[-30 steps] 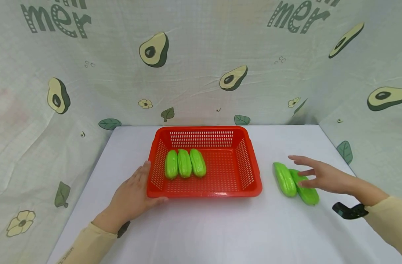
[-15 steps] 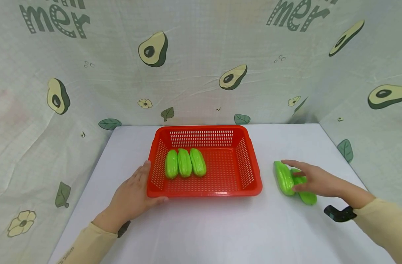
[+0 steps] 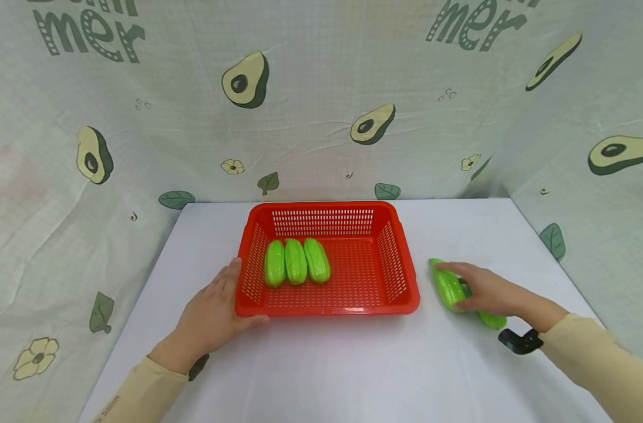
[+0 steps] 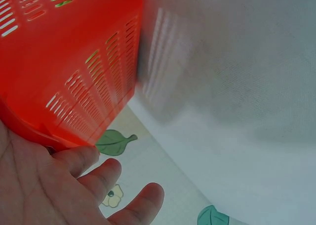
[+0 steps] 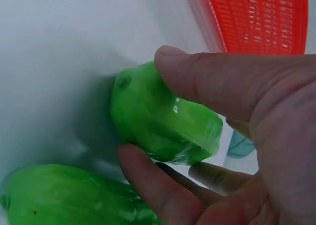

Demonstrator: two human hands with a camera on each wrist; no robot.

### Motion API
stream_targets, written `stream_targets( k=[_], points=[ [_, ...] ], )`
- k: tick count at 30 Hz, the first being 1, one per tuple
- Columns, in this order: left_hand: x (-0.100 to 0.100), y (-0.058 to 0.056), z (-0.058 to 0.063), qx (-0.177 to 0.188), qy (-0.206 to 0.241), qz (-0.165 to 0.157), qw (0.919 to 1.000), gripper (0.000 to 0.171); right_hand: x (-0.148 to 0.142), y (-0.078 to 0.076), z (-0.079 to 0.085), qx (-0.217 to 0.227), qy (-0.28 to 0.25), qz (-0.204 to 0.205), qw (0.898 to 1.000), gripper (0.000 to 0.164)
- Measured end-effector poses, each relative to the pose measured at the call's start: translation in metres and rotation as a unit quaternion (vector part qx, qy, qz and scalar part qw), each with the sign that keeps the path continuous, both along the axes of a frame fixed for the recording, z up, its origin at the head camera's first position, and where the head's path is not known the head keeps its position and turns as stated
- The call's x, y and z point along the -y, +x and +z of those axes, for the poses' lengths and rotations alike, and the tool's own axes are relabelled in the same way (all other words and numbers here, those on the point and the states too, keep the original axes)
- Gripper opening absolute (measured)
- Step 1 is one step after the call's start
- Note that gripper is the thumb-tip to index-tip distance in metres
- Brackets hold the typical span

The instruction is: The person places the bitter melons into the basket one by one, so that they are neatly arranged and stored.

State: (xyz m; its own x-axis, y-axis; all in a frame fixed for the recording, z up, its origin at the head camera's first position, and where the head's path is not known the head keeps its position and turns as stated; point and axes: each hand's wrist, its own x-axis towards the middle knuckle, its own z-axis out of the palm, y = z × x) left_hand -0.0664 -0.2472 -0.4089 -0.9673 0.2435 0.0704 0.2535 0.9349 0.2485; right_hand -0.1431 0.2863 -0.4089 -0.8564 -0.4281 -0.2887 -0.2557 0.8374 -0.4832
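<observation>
A red slotted plastic basket (image 3: 326, 311) sits on the white table. My left hand (image 3: 207, 317) rests against its front left corner, thumb along the front side; in the left wrist view the fingers (image 4: 140, 205) extend past the basket wall. To the right of the basket, my right hand (image 3: 492, 291) grips a glossy green cucumber-like vegetable (image 3: 445, 286). In the right wrist view its thumb presses one side of this vegetable (image 5: 148, 111) and fingertips touch the opposite side. A second green vegetable (image 3: 492, 321) lies beside it, partly hidden under the hand.
Three similar green vegetables (image 3: 295, 262) lie side by side in the left part of the basket. A cloth printed with avocados (image 3: 374, 124) hangs behind and beside the white table (image 3: 326, 370).
My right hand has moved left and down from above the pair of vegetables and taken hold of the left one, which has shifted slightly left. The left hand stays at the basket corner.
</observation>
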Motion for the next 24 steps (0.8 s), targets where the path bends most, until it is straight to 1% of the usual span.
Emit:
stream_targets(
  k=[10,16,20,24],
  points=[
    [0.001,0.0,-0.002,0.003,0.001,0.005,1.0,0.13,0.004,-0.007,-0.006,0.028,0.026,-0.009,0.999,0.089],
    [0.001,0.0,-0.003,-0.001,0.002,0.005,1.0,0.127,0.003,-0.007,-0.005,0.027,0.025,-0.011,0.999,0.089],
    [0.001,-0.001,-0.004,-0.003,0.0,0.003,1.0,0.127,0.0,-0.007,0.0,0.009,0.017,-0.011,1.0,0.089],
    [0.001,-0.001,-0.003,-0.003,-0.003,0.001,1.0,0.13,-0.005,-0.009,0.013,-0.012,-0.004,-0.016,1.0,0.089]
  ],
)
